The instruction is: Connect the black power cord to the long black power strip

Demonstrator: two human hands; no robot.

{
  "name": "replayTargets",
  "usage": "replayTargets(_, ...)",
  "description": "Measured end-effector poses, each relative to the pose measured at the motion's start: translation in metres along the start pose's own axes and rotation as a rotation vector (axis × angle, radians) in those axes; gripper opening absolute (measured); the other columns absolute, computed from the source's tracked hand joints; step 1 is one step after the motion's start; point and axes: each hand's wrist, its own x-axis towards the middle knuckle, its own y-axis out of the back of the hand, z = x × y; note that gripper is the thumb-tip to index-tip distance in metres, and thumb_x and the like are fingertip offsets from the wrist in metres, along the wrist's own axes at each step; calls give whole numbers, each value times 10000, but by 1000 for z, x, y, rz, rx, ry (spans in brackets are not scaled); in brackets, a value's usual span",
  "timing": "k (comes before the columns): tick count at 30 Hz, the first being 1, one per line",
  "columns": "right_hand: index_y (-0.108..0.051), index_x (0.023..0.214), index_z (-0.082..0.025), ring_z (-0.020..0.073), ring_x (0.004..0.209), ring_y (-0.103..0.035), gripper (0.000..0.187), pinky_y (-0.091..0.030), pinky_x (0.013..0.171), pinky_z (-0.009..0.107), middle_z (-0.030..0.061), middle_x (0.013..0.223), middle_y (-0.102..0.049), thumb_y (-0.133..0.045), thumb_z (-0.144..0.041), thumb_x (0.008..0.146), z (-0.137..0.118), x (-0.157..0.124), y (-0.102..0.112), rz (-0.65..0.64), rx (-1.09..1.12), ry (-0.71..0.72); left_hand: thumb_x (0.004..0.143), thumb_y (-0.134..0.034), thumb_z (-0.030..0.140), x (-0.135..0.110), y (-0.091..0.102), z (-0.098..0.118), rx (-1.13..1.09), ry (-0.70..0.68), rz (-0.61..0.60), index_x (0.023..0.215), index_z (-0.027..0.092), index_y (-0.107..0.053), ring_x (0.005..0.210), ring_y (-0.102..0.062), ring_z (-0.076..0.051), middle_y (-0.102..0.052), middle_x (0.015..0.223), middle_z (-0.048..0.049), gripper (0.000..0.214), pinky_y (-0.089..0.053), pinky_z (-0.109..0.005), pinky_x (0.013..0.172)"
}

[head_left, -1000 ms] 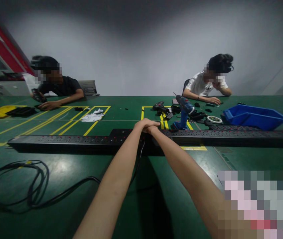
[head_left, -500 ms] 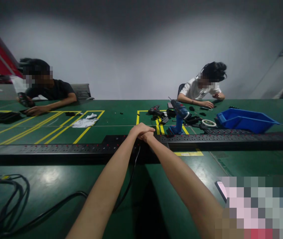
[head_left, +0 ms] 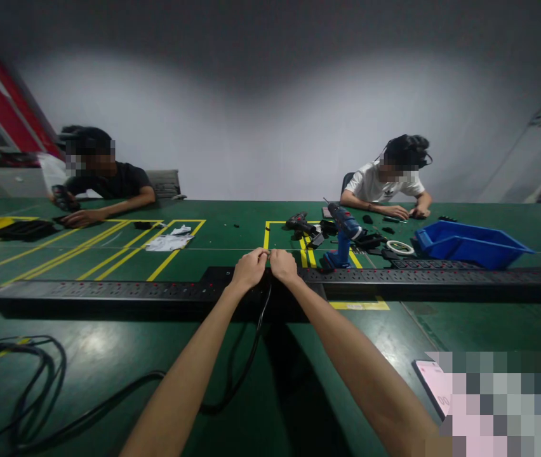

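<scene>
My left hand and my right hand meet just above the middle of the long black power strips, fingertips nearly touching. Both are closed in a pinch at the end of a black cable; the exact end is hidden by my fingers. From between my hands the cable drops over the strip's near side and curves left under my left forearm. One power strip stretches left from beneath my hands. Another power strip runs to the right, slightly farther back.
Behind the right strip a blue cordless drill stands upright beside a second drill, a tape roll and a blue bin. Coiled cable lies front left, a phone front right. Two people sit across the green table.
My hands have gone from one clasped over the other to side by side, fingertips meeting. More of the cable shows below them. The view has tilted slightly up.
</scene>
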Motion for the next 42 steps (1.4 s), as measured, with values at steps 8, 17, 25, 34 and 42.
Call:
replayTargets(8,-638,891,-192,177,786,-651,252,-483,737,280,37,824,-707,-430,-225,754,31,-7,32,383,616,78,875,-461,130,-17,-1,-9,-2,-122,-71,1023,258,-688,1001,-658,-177,-729,1067,1,300,-482,-306,942)
replayTargets(17,-612,825,-190,121,528,-531,206,-379,457,212,-11,663,-631,-481,-248,678,42,-33,18,262,832,39,881,-478,176,-25,-3,-3,98,-152,-48,1031,259,-696,1037,-622,-199,-718,1087,-9,277,-452,-348,985)
replayTargets(25,-565,746,-190,79,413,-415,153,-287,377,193,-34,574,-559,-472,-243,636,45,-34,25,298,1120,-24,908,-470,238,-30,-4,1,188,-98,-43,993,250,-677,1086,-587,-248,-695,1119,-49,224,-422,-426,1001)
replayTargets(34,-566,699,-185,64,403,-374,127,-210,368,184,-34,547,-537,-477,-231,620,43,-39,29,298,1177,-38,927,-396,201,-31,-4,6,232,-72,-79,1045,255,-657,1092,-575,-249,-681,1133,-56,292,-411,-423,1000)
replayTargets(42,-561,692,-183,62,396,-363,109,-203,371,188,-40,538,-533,-483,-229,631,41,-41,30,281,1189,-32,940,-361,192,-30,-4,3,222,-76,-120,1128,274,-632,1108,-583,-239,-663,1183,-49,340,-372,-445,1037)
